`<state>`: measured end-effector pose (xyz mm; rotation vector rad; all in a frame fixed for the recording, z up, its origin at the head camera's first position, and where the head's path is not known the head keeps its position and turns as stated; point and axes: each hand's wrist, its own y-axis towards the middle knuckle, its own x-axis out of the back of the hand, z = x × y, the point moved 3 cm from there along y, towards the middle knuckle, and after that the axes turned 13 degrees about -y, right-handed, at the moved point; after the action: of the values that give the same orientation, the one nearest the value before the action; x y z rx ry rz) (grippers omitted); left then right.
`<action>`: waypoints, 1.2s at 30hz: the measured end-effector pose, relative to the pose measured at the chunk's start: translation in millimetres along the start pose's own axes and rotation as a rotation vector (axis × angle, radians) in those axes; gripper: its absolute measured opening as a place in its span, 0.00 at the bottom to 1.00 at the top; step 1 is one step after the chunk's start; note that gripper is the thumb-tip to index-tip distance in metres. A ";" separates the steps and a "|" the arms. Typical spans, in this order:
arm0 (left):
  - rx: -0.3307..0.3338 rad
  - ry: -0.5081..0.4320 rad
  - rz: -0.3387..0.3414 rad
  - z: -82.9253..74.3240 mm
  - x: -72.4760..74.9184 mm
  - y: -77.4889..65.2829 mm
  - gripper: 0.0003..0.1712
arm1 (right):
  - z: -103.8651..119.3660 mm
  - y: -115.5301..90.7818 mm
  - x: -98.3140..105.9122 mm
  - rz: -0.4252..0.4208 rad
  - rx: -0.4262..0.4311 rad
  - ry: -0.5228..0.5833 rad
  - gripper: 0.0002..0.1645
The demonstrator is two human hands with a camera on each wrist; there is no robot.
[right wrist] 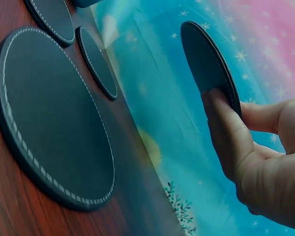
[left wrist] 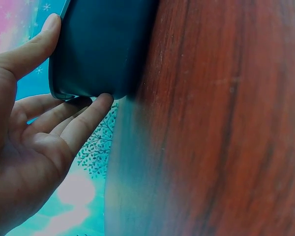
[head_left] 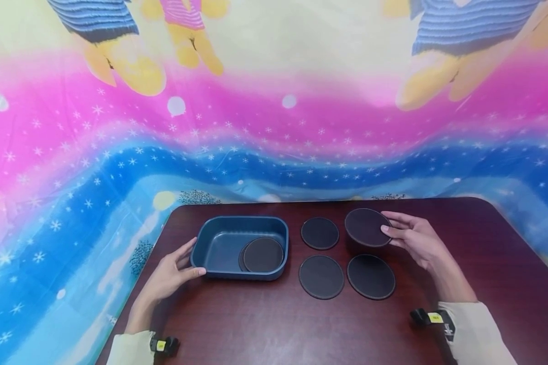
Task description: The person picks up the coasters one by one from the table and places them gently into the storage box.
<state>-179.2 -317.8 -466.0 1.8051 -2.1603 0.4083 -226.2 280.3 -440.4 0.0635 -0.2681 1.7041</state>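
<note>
My right hand (head_left: 415, 238) pinches a round black coaster (head_left: 367, 227) by its right edge, thumb on one face and fingers on the other. The coaster is raised off the table, as the right wrist view shows. My left hand (head_left: 171, 271) holds a dark blue rectangular bin (head_left: 239, 276) at its left end, thumb at the front rim and fingers at the left side. Inside the bin, at its right end, a coaster (head_left: 263, 255) overlaps another beneath it. Three coasters lie flat on the table; the nearest (right wrist: 56, 118) in the right wrist view has white edge stitching.
The dark red wood-grain table (head_left: 265, 324) has rounded far corners. Behind it hangs a colourful cloth (head_left: 274, 126) printed with snowflakes and cartoon figures. The flat coasters (head_left: 321, 277) lie between the bin and my right hand.
</note>
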 end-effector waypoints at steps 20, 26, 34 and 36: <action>-0.007 -0.005 0.002 0.7 1.0 -2.8 0.54 | 8.7 7.4 -27.7 0.004 0.005 -0.117 0.45; -0.015 -0.001 0.006 1.4 0.3 -1.8 0.53 | 11.8 8.9 -36.6 0.014 -0.003 -0.134 0.44; -0.009 0.010 0.002 3.0 -0.6 -0.2 0.54 | 14.6 10.3 -46.6 0.031 -0.003 -0.132 0.42; -0.009 0.010 0.000 2.5 -0.3 -0.2 0.54 | 15.4 10.9 -48.9 0.033 0.000 -0.131 0.42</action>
<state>-179.1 -318.6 -468.3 1.7943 -2.1520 0.4070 -231.1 228.2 -436.6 0.1717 -0.3681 1.7359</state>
